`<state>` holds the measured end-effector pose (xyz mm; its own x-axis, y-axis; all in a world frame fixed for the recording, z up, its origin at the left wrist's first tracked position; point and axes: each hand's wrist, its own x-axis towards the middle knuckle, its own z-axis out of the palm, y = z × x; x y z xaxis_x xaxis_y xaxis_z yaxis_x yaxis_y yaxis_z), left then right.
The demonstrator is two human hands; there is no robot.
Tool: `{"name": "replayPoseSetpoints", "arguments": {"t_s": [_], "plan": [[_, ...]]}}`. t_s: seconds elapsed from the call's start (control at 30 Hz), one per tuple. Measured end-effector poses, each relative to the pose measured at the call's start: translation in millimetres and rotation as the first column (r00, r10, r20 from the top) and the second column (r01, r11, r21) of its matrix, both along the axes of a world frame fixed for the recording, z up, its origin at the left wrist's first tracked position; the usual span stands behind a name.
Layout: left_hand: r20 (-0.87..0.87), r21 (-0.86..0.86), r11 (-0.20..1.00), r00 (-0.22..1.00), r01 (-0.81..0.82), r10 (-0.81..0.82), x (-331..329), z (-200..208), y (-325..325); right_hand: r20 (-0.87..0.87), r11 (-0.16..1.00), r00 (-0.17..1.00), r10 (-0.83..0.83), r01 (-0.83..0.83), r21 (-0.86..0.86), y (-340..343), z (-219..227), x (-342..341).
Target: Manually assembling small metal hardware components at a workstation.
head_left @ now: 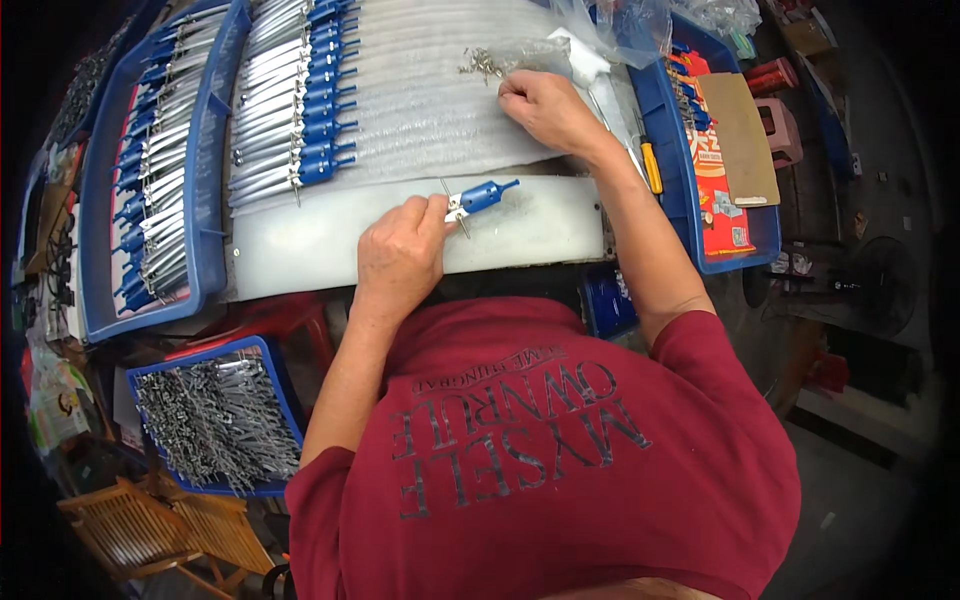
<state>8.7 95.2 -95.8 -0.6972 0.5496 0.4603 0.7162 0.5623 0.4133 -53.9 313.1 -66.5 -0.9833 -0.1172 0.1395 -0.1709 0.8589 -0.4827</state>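
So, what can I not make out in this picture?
Head view:
Right hand: any held piece, hidden by curled fingers.
Blue-and-silver tool: gripped part, covered by left hand.
Left blue tray: upper end, cut off by top edge.
Small metal pieces: exact shapes, too small.

The view comes from the person's head, through the left of two fisheye cameras worn side by side. It faces steeply down and forward: the dark red shirt (570,430) fills the near middle, close to the lens, while the left hand (402,252) and right hand (550,110) appear farther off over the table (310,250). The wide lens takes in a left blue tray (208,170), a right blue tray (680,200) and the floor (850,510) at near right; straight edges bend toward a dark, rounded rim
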Motion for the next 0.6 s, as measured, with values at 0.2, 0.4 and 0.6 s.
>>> {"name": "replayPoseSetpoints", "arguments": {"t_s": [0.2,0.4,0.6], "plan": [[0.002,-0.017,1.0,1.0,-0.003,0.003,-1,2,0,0.278,0.955,0.947,0.161,-0.079,-0.285,-16,22,46],[0.033,-0.026,1.0,0.999,0.003,-0.002,1,0,0,0.273,0.971,0.942,0.196,-0.148,-0.188,-25,22,62],[-0.027,-0.052,0.999,1.0,-0.003,0.002,1,1,1,0.265,0.979,0.947,0.182,-0.15,-0.138,-29,16,63]]}}
